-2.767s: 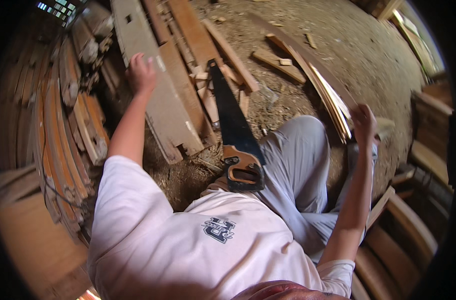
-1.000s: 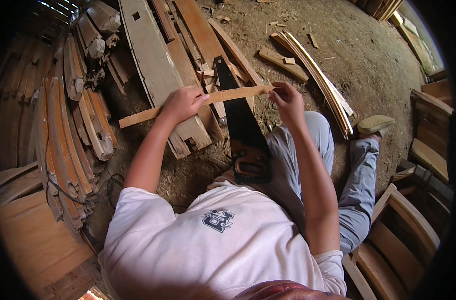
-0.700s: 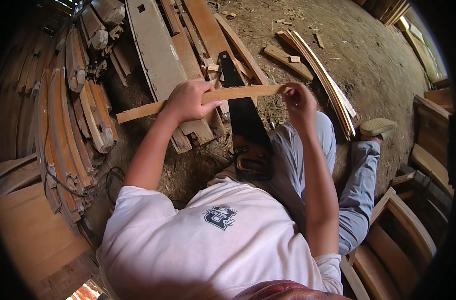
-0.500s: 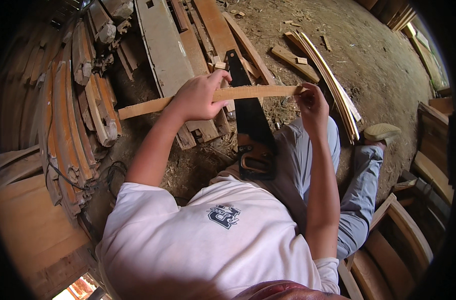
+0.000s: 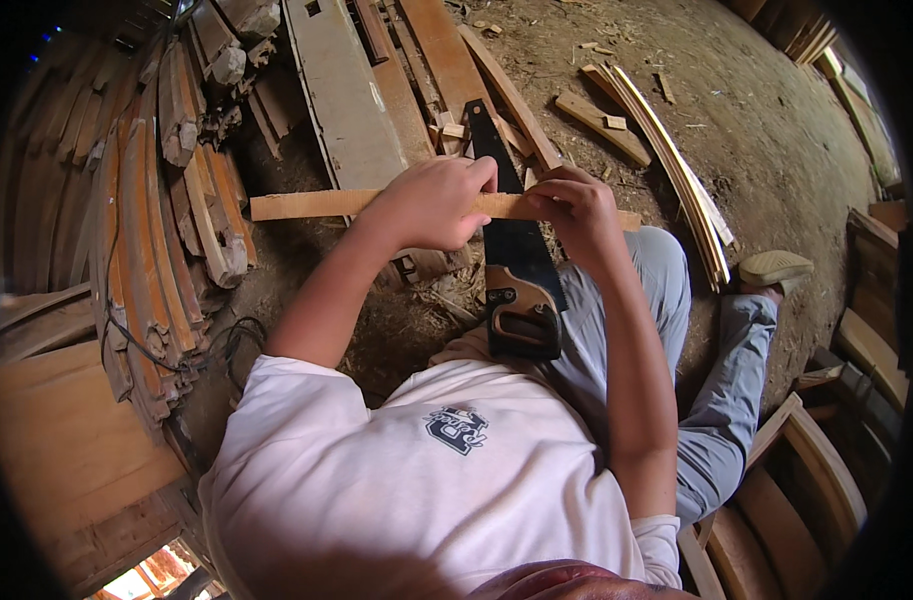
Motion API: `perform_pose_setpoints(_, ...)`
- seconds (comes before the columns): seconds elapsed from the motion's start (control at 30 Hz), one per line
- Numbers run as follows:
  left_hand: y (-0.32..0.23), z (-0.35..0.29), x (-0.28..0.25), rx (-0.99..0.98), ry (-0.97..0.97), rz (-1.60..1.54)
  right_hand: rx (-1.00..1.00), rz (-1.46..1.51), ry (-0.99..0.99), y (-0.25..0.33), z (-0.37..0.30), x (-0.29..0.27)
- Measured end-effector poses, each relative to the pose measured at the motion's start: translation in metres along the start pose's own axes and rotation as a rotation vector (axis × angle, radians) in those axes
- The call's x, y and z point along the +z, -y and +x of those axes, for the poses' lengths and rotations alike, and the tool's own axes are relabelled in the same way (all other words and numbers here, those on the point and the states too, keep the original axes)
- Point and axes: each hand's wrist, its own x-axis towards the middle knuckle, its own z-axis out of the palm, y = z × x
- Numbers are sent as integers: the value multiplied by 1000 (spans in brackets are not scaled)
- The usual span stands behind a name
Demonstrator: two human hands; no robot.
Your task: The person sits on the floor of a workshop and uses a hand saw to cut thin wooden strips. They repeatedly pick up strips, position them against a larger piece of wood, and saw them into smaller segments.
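A thin, narrow wooden strip (image 5: 301,206) runs crosswise in front of me, held in both hands. My left hand (image 5: 436,203) is closed round it left of its middle. Fingers of my right hand (image 5: 580,208) pinch it farther right, and a short end sticks out past that hand. Beneath the strip lies a handsaw (image 5: 522,262) with a dark blade and a brown and black handle. Its handle is nearest my body and its blade points away. The strip crosses above the blade; whether they touch I cannot tell.
Long boards (image 5: 344,100) lie on the ground ahead. Stacked planks (image 5: 141,250) stand at the left, with a black cable (image 5: 238,338) beside them. Thin strips (image 5: 666,165) and a short board (image 5: 604,128) lie right of the boards. Wooden framing (image 5: 811,450) is at the lower right.
My right hand has moved left along the strip, from its right end to nearer my left hand. The strip's right end now shows beyond it, and the strip sits slightly lower.
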Motion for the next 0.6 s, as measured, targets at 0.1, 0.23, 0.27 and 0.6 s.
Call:
perform_pose_setpoints(0.1, 1, 0, -2, 10, -8, -5, 67, 43, 18, 2, 2, -2)
perform_pose_setpoints(0.23, -3, 1, -8, -22, 14, -21, 68, 27, -70, 2, -1, 3)
perform_pose_setpoints(0.27, -2, 0, -8, -23, 10, -13, 56, 14, -102, 3, -2, 7)
perform_pose_setpoints(0.6, -1, 2, -15, -12, 23, 99, 38, -15, -251, 3, -11, 33)
